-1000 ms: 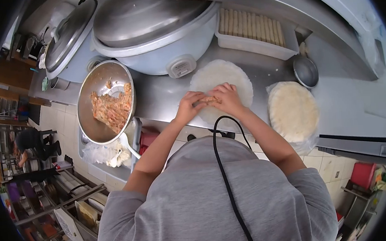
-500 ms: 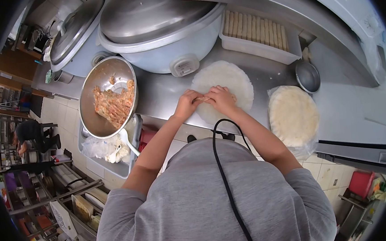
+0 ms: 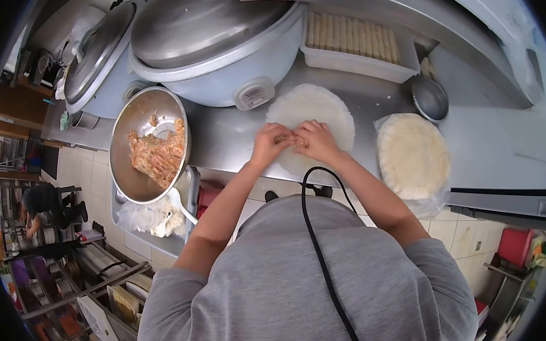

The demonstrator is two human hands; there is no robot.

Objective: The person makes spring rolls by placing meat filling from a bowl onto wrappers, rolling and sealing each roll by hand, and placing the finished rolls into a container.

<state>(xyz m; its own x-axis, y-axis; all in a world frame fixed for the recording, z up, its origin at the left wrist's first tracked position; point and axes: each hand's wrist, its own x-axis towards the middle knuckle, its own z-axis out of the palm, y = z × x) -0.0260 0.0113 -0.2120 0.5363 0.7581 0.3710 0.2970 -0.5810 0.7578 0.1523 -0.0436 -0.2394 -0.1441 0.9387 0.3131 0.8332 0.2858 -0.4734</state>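
Note:
A thin round white wrapper (image 3: 312, 101) lies on the steel counter in front of me. Over its near half, my left hand (image 3: 270, 144) and my right hand (image 3: 317, 139) meet with curled fingers. Between and under the fingertips shows some pinkish meat filling (image 3: 299, 142), which both hands pinch; the fingers hide part of it. To the left, a metal bowl (image 3: 118, 178) is tilted and holds minced meat filling (image 3: 157, 156). On the right, a stack of round wrappers (image 3: 413, 154) sits on clear plastic.
A white container (image 3: 361, 68) with rows of rolls stands at the back, beside a small dark pan (image 3: 431, 99). Two large lidded cookers (image 3: 216, 79) line the back left. A grey tray (image 3: 115, 229) with a white-handled utensil (image 3: 186, 209) sits below the bowl. Another person (image 3: 44, 202) bends far left.
My fingers have shifted slightly on the filling, and more of it shows between them. The whole view has moved a little; the wrapper stays under my hands.

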